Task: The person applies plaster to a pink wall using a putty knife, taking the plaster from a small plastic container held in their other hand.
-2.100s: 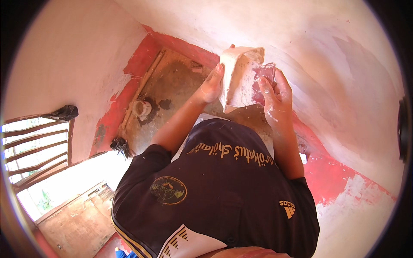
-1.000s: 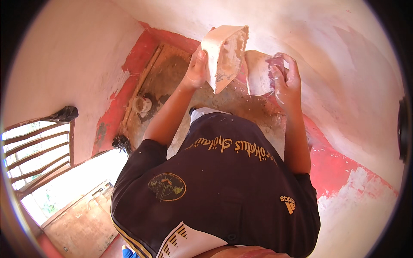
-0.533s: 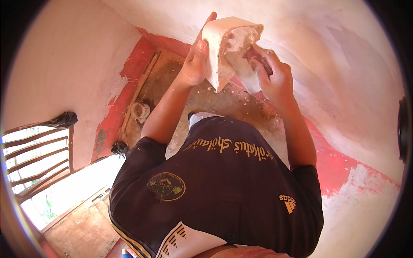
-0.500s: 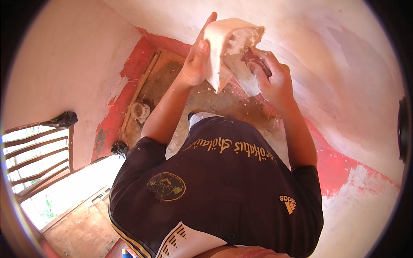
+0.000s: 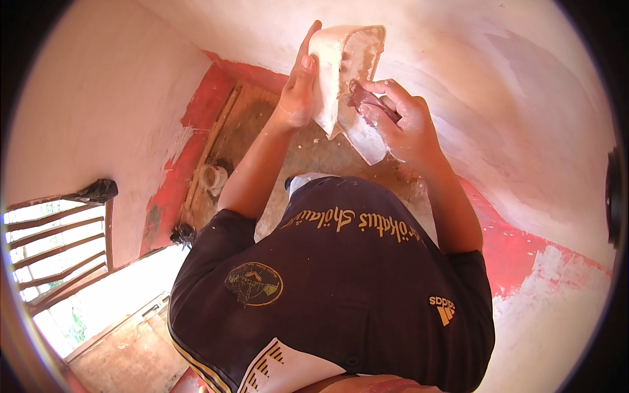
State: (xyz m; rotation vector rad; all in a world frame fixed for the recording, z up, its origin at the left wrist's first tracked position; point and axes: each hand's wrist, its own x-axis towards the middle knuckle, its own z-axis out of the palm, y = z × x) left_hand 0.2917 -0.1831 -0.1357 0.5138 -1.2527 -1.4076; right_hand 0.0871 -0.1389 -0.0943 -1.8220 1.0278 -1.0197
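Over the camera I'm watching the left hand (image 5: 298, 99) gripping a white tub (image 5: 327, 54), the right hand (image 5: 411, 124) clasping a scraper (image 5: 364, 139) by the tub's open edge

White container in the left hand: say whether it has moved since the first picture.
Yes. Against the small bucket on the floor, the white container has moved up the picture and slightly left.

Kinda digging the black short-sleeved fabric jersey (image 5: 327, 295), tbh: curly gold lettering (image 5: 354, 227) over the belly, a round gold-outlined emblem (image 5: 254, 284) on the left, a small gold slanted-bar logo (image 5: 445, 314) on the right. White fabric collar (image 5: 295, 367) has stepped gold bars. White cloth (image 5: 301, 183) peeks past the hem. Bare right hand (image 5: 406, 124) has white flecks.
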